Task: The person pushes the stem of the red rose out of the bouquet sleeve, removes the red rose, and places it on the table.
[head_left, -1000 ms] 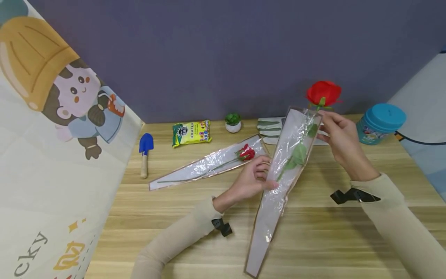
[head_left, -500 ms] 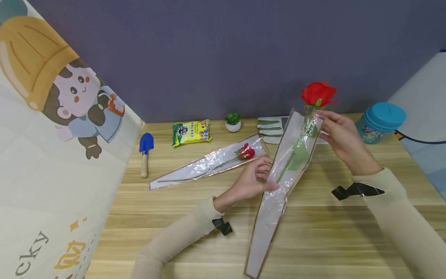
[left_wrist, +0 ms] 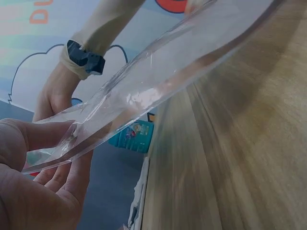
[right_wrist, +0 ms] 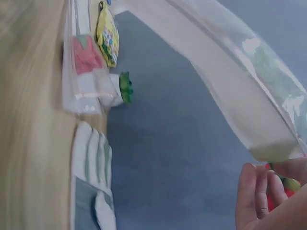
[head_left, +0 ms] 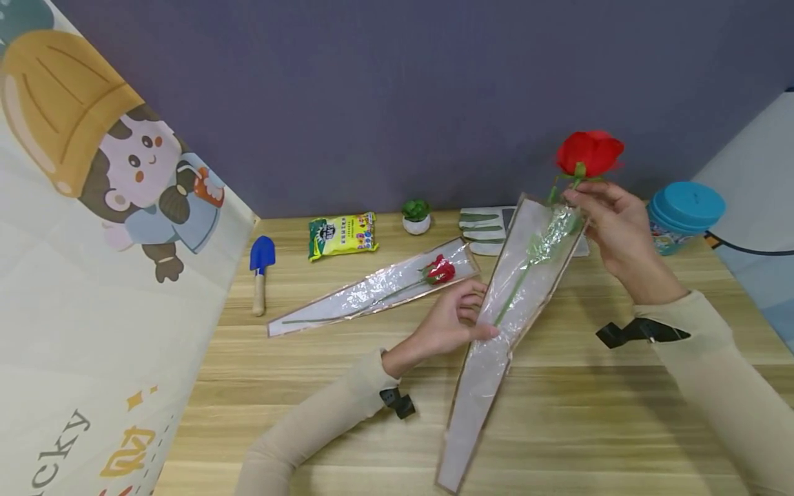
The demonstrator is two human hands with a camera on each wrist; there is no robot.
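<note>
Head view shows us the left hand (head_left: 443,324) gripping a clear-fronted wrapper (head_left: 480,389) over the counter (head_left: 571,427), right hand (head_left: 623,231) pinching the rose (head_left: 589,153) at its mouth; left wrist mostly hides the rose; right wrist reveals more of the glove (right_wrist: 91,163).

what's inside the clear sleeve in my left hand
The sleeve holds a green stem and leaves, blurred by glare; the red bloom sits outside, above its mouth. Your left hand covers a patch, perhaps hiding the stem's lower end.

The plastic sleeve (head_left: 489,365), cut off in both wrist views, partly hides the gloves (head_left: 486,231), and glare obscures leaves (head_left: 546,242) of the rose (head_left: 589,153).
</note>
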